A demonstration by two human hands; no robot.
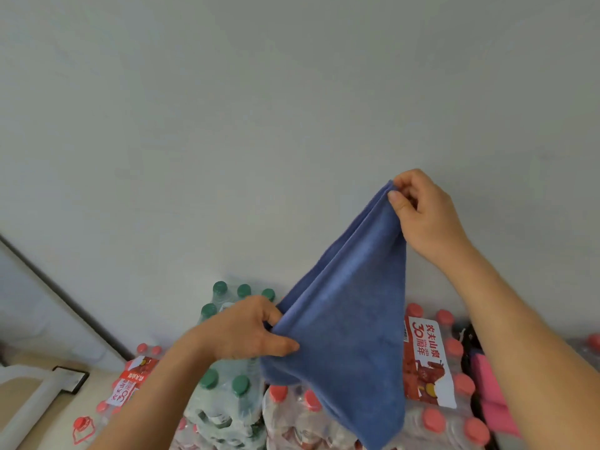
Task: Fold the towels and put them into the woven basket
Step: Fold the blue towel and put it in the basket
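Doubled blue towel (350, 319) hangs taut between left hand (250, 329) and right hand (422, 212)

Beige floor (87, 404): red-capped bottle packs (428, 368), green-capped bottle pack (224, 407), by wall.

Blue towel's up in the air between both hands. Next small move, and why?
Probably bring the left hand up to the right hand to halve the blue towel: it hangs doubled, pinched at its top corner and gripped lower down on its edge.
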